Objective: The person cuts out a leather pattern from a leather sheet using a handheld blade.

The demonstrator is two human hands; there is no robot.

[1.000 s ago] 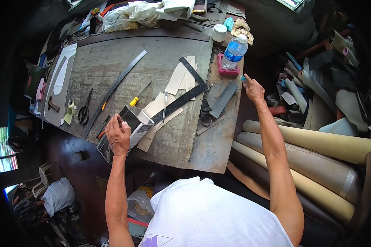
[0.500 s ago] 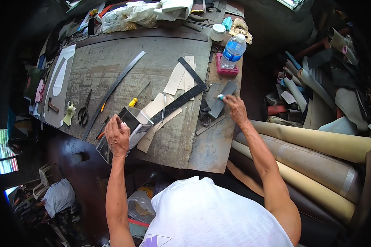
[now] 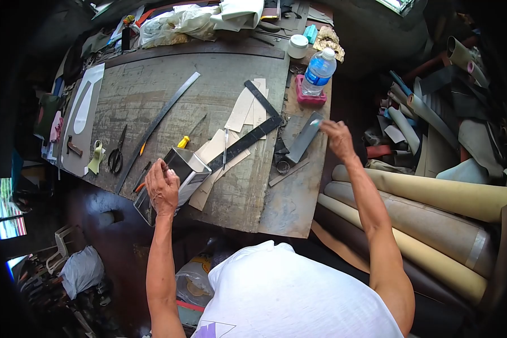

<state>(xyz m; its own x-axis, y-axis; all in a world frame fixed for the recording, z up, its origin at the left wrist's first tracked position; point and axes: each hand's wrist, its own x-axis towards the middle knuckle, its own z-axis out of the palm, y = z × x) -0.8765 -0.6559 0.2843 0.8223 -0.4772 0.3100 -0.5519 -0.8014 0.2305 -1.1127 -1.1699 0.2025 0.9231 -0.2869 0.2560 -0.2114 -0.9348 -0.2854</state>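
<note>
My left hand (image 3: 162,190) is at the near edge of the table, over an open rectangular metal box (image 3: 192,179). Its fingers are bent together, and whatever they may hold is hidden. My right hand (image 3: 338,138) pinches a small white and light-blue piece (image 3: 315,122), too small to name, at the upper right edge of a flat grey slab (image 3: 304,138). Left of the slab, a black L-shaped square (image 3: 245,140) lies across pale cut pieces (image 3: 243,110). A thin pen-like tool (image 3: 225,147) and a yellow-handled pointed tool (image 3: 183,141) lie near the box.
A water bottle (image 3: 320,72) stands in a pink tray (image 3: 311,98) beside a white jar (image 3: 298,46). Black scissors (image 3: 116,158), a long metal strip (image 3: 163,115) and a hammer (image 3: 74,146) lie to the left. Large material rolls (image 3: 428,194) fill the right side.
My right hand has moved right and slightly up with the small piece, across the grey slab to its edge. My left hand stays at the box.
</note>
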